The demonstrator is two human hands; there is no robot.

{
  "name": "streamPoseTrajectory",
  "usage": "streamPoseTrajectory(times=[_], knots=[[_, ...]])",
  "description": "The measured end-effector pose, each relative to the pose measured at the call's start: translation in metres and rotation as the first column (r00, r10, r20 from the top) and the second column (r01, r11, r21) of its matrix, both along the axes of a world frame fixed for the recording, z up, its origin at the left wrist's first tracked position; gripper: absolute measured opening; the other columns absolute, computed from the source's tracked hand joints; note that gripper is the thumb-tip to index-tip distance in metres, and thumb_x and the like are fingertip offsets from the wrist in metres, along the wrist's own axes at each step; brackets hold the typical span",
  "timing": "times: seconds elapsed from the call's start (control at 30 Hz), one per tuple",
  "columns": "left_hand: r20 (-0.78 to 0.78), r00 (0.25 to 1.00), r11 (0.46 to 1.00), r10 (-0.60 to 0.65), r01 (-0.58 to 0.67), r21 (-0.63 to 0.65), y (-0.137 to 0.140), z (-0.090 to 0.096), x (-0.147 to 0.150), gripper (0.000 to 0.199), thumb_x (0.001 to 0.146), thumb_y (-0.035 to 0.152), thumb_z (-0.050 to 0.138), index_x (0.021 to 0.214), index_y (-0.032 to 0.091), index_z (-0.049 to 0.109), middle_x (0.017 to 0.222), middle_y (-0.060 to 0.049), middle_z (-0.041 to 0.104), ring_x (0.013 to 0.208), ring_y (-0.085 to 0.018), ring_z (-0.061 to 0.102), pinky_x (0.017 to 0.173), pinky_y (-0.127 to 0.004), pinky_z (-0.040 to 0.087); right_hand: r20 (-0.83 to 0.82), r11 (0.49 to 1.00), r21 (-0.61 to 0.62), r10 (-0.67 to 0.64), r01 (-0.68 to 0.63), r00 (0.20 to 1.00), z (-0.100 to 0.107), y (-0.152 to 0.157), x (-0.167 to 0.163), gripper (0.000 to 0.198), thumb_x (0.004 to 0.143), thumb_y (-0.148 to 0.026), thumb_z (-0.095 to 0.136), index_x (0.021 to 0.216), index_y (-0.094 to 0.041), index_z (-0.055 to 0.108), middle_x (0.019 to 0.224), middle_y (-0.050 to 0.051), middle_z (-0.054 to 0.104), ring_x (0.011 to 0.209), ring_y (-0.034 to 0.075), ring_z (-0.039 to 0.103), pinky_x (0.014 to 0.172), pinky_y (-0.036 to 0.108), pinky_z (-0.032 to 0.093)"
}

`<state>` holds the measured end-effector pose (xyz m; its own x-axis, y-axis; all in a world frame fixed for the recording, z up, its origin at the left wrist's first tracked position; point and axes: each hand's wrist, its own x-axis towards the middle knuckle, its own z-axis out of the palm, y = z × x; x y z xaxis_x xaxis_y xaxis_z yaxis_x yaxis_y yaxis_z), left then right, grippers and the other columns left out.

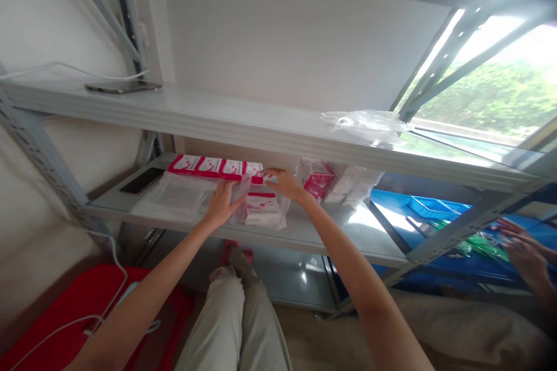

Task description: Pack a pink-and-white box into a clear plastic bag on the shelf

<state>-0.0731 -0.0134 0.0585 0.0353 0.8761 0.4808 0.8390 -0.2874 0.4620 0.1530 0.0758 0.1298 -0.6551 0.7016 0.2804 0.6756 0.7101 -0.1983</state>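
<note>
On the middle shelf (300,226), my left hand (223,204) pinches the edge of a clear plastic bag (244,185). Inside that bag lies a white and pink box (262,207). My right hand (282,182) is just behind the bag, its fingers apart and bent at the right end of a row of white and pink boxes (213,167). Whether the fingertips touch the end box or the bag's film, I cannot tell. Flat clear plastic bags (174,196) lie to the left of my left hand.
More bagged pink boxes (319,177) stand to the right. A dark phone (142,180) lies at the shelf's left; another phone (123,87) and crumpled plastic (368,123) rest on the upper shelf (235,113). A co-worker's hands (524,246) are by a blue tray (439,208). A red stool (82,290) stands lower left.
</note>
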Motion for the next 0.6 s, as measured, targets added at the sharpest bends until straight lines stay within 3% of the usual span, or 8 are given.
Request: streamPoseTrajectory(times=[0.07, 0.1, 0.17, 0.23, 0.3, 0.37, 0.4, 0.6], knots=[[-0.005, 1.000, 0.998, 0.025, -0.024, 0.055, 0.013, 0.012, 0.011, 0.061, 0.085, 0.053, 0.054, 0.131, 0.015, 0.040, 0.133, -0.018, 0.048, 0.124, -0.031, 0.044, 0.099, -0.044, 0.037, -0.179, 0.971, 0.113, -0.189, 0.211, 0.966, -0.003, 0.002, 0.022, 0.050, 0.089, -0.034, 0.055, 0.137, -0.024, 0.047, 0.140, 0.008, 0.049, 0.129, 0.024, 0.043, 0.105, 0.040, 0.037], [-0.006, 0.999, 0.998, 0.034, -0.034, 0.055, 0.021, 0.016, 0.017, 0.069, 0.082, 0.054, 0.059, 0.134, 0.014, 0.038, 0.135, -0.020, 0.046, 0.126, -0.032, 0.043, 0.100, -0.044, 0.036, -0.267, 0.949, 0.099, -0.265, 0.300, 0.926, -0.009, 0.004, 0.031, 0.058, 0.087, -0.036, 0.057, 0.141, -0.023, 0.041, 0.144, 0.010, 0.043, 0.133, 0.025, 0.038, 0.106, 0.041, 0.036], [0.022, 0.998, 0.998, 0.055, -0.055, -0.001, 0.038, 0.018, 0.024, 0.082, 0.077, 0.052, 0.065, 0.140, 0.011, 0.031, 0.137, -0.022, 0.045, 0.127, -0.033, 0.042, 0.100, -0.042, 0.036, -0.368, 0.928, -0.074, -0.367, 0.366, 0.854, -0.029, 0.008, 0.046, 0.071, 0.085, -0.036, 0.059, 0.147, -0.019, 0.028, 0.149, 0.014, 0.034, 0.134, 0.024, 0.037, 0.104, 0.040, 0.039], [0.080, 0.995, 0.994, 0.063, -0.055, -0.094, 0.054, 0.015, 0.026, 0.077, 0.079, 0.048, 0.064, 0.140, 0.010, 0.034, 0.128, -0.019, 0.055, 0.120, -0.031, 0.050, 0.095, -0.038, 0.040, -0.410, 0.915, -0.294, -0.382, 0.277, 0.828, -0.053, 0.013, 0.053, 0.071, 0.084, -0.033, 0.060, 0.146, -0.019, 0.029, 0.148, 0.016, 0.036, 0.132, 0.023, 0.040, 0.101, 0.038, 0.041], [0.141, 0.989, 0.988, 0.040, -0.018, -0.151, 0.066, 0.009, 0.023, 0.053, 0.085, 0.045, 0.057, 0.125, 0.011, 0.054, 0.106, -0.013, 0.067, 0.103, -0.027, 0.061, 0.087, -0.034, 0.043, -0.466, 0.906, -0.394, -0.340, 0.153, 0.817, -0.073, 0.018, 0.053, 0.053, 0.085, -0.030, 0.058, 0.135, -0.020, 0.045, 0.139, 0.012, 0.049, 0.126, 0.021, 0.047, 0.101, 0.036, 0.041], [0.218, 0.976, 0.990, -0.008, 0.038, -0.136, 0.074, 0.005, 0.016, 0.039, 0.088, 0.044, 0.049, 0.098, 0.012, 0.068, 0.086, -0.009, 0.070, 0.087, -0.024, 0.065, 0.081, -0.032, 0.045, -0.533, 0.917, -0.391, -0.294, 0.077, 0.794, -0.084, 0.025, 0.047, 0.029, 0.090, -0.030, 0.048, 0.113, -0.019, 0.061, 0.121, 0.009, 0.062, 0.115, 0.020, 0.055, 0.098, 0.034, 0.042], [0.268, 0.963, 0.993, -0.033, 0.063, -0.103, 0.077, 0.004, 0.013, 0.040, 0.090, 0.044, 0.045, 0.087, 0.013, 0.070, 0.081, -0.008, 0.070, 0.082, -0.023, 0.065, 0.079, -0.032, 0.045, -0.568, 0.926, -0.374, -0.280, 0.061, 0.774, -0.086, 0.029, 0.042, 0.028, 0.093, -0.031, 0.041, 0.101, -0.018, 0.064, 0.114, 0.009, 0.065, 0.110, 0.019, 0.058, 0.097, 0.033, 0.043], [0.484, 0.844, 0.973, -0.232, 0.202, 0.115, 0.083, 0.017, 0.004, 0.046, 0.091, 0.046, 0.038, 0.073, 0.017, 0.067, 0.079, -0.005, 0.071, 0.082, -0.020, 0.065, 0.084, -0.030, 0.044, -0.785, 0.947, -0.320, -0.270, 0.009, 0.557, -0.076, 0.046, 0.010, 0.048, 0.093, -0.053, 0.025, 0.067, -0.022, 0.051, 0.085, 0.008, 0.066, 0.088, 0.018, 0.062, 0.085, 0.033, 0.046]])
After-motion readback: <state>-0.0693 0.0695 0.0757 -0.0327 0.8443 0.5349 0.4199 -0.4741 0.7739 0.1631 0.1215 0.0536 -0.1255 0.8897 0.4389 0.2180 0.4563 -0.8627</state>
